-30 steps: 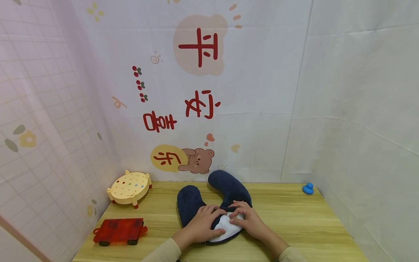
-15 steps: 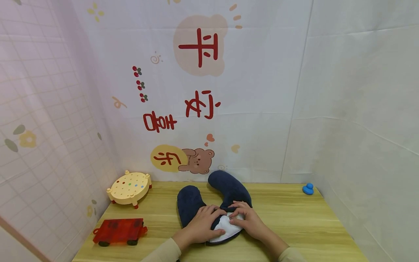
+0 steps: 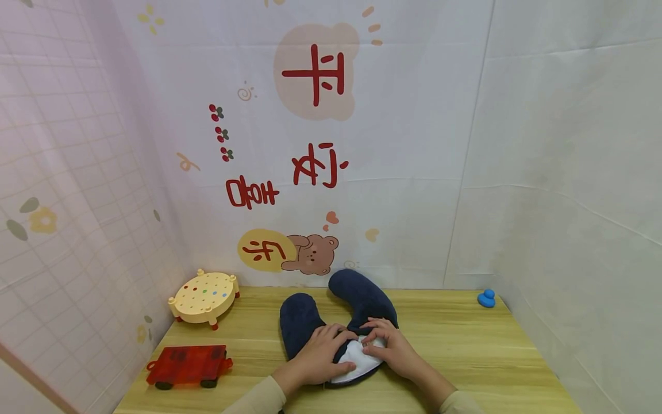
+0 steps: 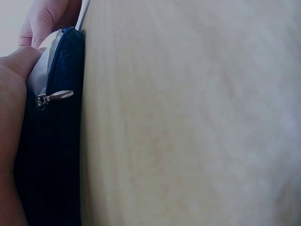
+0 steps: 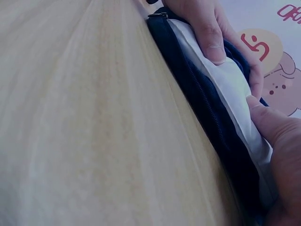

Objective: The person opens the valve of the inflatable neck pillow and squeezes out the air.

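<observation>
A navy U-shaped neck pillow [image 3: 301, 322] lies on the table, its two arms toward the back wall. Along its near curve the zipper [image 5: 207, 106] is undone, and a white inner cushion [image 3: 358, 359] shows through. My left hand [image 3: 322, 352] grips the left part of the opening, fingers over the navy cover and thumb on the white. My right hand [image 3: 391, 348] holds the right part, fingers bent over the navy edge and thumb against the white. The zipper slider [image 4: 41, 100] with its pale pull tab sits at the left end of the opening.
A red toy wagon [image 3: 188, 365] stands at the left of the wooden table [image 3: 465, 356]. Behind it is a cream round pegboard with short legs [image 3: 204, 296]. A small blue knobbed piece [image 3: 487, 298] sits at the back right. Printed cloth walls [image 3: 403, 144] enclose the table.
</observation>
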{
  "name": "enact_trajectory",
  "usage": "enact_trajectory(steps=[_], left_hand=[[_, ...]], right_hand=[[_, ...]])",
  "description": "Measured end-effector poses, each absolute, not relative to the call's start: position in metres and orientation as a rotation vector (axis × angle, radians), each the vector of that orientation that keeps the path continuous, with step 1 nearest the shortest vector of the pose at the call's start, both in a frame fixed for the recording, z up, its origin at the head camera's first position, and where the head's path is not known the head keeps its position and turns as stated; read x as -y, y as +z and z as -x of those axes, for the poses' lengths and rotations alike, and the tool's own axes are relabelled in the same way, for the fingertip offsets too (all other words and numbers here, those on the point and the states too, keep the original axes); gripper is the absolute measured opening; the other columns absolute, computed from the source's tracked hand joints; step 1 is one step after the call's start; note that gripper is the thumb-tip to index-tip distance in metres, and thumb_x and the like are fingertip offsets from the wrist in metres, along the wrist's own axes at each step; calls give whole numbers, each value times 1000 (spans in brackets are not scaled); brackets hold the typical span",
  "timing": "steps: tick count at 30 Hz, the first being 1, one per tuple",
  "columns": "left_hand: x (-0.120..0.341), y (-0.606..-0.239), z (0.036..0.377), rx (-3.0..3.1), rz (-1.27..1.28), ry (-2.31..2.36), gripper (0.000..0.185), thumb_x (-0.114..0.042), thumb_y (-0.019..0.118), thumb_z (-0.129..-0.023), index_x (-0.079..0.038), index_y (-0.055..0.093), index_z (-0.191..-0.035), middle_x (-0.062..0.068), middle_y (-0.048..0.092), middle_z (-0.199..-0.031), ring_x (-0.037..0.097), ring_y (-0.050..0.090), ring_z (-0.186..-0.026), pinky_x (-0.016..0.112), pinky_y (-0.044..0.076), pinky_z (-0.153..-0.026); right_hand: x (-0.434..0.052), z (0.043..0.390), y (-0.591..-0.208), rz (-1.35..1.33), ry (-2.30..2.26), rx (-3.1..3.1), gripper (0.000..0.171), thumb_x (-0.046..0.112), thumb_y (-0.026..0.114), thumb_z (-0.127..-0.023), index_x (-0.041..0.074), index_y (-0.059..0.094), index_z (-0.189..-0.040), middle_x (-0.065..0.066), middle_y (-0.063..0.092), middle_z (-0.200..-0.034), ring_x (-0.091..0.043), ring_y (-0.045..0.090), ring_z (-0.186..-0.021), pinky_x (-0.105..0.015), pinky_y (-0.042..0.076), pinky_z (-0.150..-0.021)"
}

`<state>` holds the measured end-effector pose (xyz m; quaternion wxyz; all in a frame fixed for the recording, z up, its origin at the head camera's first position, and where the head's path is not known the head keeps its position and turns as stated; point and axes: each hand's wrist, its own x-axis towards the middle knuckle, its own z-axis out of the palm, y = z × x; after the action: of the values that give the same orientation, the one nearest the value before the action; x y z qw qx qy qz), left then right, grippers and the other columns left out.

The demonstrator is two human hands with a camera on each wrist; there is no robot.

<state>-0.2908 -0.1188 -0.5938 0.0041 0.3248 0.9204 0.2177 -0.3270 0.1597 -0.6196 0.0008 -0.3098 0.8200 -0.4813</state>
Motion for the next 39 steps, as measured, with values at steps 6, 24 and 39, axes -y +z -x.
enact_trajectory(steps=[6, 24, 39], left_hand=[[118, -592, 289, -2875, -1014, 677, 58, -70, 60, -106, -40, 55, -155, -5, 52, -153, 25, 49, -144, 60, 36, -122], [118, -594, 291, -2867, -1008, 703, 57, -70, 61, -105, -42, 54, -154, -7, 51, -152, 25, 49, -142, 59, 37, -121], [119, -597, 292, -2865, -1004, 700, 57, -70, 60, -105, -43, 53, -155, -8, 50, -154, 25, 48, -144, 59, 36, -122]], right_hand=[[-160, 327, -620, 976, -1519, -2574, 8, 32, 86, -97, 33, 81, -102, 5, 69, -143, -38, 46, -152, -64, 29, -125], [-160, 325, -617, 987, -1522, -2584, 5, 29, 87, -97, 31, 83, -101, 3, 72, -141, -40, 47, -152, -59, 32, -126], [-159, 325, -615, 973, -1540, -2553, 14, 24, 87, -97, 36, 81, -99, 4, 71, -141, -39, 46, -153, -70, 29, -123]])
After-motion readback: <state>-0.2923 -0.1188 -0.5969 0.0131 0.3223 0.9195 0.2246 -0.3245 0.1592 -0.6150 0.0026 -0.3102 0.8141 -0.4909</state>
